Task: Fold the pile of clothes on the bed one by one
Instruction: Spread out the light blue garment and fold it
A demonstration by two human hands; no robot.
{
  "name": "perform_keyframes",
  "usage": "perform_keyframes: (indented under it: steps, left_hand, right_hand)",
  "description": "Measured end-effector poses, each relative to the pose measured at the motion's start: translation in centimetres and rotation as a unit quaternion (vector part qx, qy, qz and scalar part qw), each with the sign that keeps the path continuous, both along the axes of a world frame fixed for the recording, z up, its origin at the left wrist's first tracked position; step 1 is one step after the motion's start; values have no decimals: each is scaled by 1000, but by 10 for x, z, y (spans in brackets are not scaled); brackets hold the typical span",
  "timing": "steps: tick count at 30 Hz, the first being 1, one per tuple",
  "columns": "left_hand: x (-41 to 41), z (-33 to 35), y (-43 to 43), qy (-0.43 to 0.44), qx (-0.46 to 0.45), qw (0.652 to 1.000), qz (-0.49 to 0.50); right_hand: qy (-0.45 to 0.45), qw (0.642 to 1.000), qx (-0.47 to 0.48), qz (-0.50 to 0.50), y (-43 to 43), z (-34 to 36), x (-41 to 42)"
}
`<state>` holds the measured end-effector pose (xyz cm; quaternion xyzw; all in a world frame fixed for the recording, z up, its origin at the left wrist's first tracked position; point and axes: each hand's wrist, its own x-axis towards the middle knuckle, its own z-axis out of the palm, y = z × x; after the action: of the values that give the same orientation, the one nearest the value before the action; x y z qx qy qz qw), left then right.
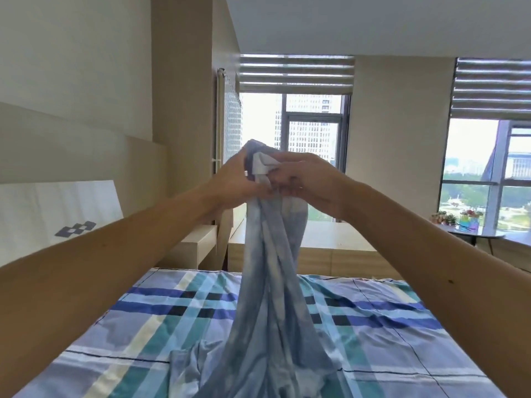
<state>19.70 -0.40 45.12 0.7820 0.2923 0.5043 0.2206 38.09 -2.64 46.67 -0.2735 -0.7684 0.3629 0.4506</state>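
The fingers (288, 191) of our right hand (309, 179) curl tightly round the bunched top of a pale blue mottled fabric garment (267, 282). Our left hand (234, 179) grips the same bunch from the other side, with its thumb pressed against the cloth. The two hands meet at the centre of our view, raised well above the bed, and a whitish fold of the garment shows between them.

From our grip the garment hangs in long narrow folds towards 6 o'clock. Its lower end lies crumpled on the bed with a blue, teal and white checked sheet (143, 326), which fills the lower part of the view from 4 to 8 o'clock.

At 9 o'clock a white pillow with a grey diamond motif (57, 214) leans against the beige headboard (86, 156). Just beyond it, towards 10 o'clock, stands a pale wooden bedside cabinet (198, 245).

At 12 o'clock, behind our hands, is a tall window with a striped roller blind (296, 73), with tower blocks outside. At 3 o'clock a small round dark table (477, 235) carries flowers and a colourful container beside a second window.
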Motion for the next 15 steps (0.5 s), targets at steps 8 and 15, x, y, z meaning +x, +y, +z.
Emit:
perform_keyframes:
  steps: [8,15]
  left_hand:
    - [-20,-10,-1,-109,23,991,-69]
    - [-17,-13,-18,-132,-64,985,-89]
  right_hand:
    - [-75,966,164,-187,30,-43,28]
    - [-5,998,-35,54,30,-76,20]
